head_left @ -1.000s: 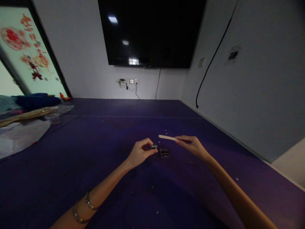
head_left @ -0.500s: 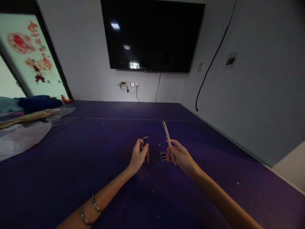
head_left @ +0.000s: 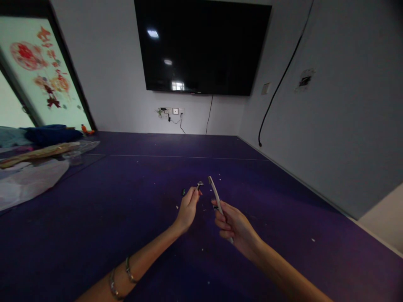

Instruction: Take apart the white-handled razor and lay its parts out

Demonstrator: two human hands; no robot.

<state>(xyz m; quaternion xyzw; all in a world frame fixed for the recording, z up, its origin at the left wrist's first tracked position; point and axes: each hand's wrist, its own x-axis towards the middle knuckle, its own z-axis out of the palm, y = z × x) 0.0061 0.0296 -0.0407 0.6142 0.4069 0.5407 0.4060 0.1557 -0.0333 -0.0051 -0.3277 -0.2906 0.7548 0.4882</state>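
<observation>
My right hand (head_left: 236,224) is closed around the handle of a white toothbrush (head_left: 215,193). The brush head points up and away, with darkish bristles turned left. My left hand (head_left: 187,212) pinches a small dark-and-silver piece (head_left: 200,184); its shiny end sticks out past my fingertips, and I cannot make out its kind. The bristles are close to that end, with a narrow gap between. Partly behind my right fingers, a small black-and-silver part (head_left: 215,207) lies on the purple surface (head_left: 141,235). A little dark green-black object (head_left: 183,192) lies left of my left fingers.
Pale specks (head_left: 312,240) are scattered over the surface. At the left lie plastic bags (head_left: 34,182), a clear cup (head_left: 73,158) and dark blue cloth (head_left: 53,135). A television (head_left: 204,46) hangs on the far wall; a black cable (head_left: 278,86) hangs at right.
The toothbrush has come down and left, toward the piece in my left hand. My left hand has shifted slightly right, and the little dark object beside it is now visible.
</observation>
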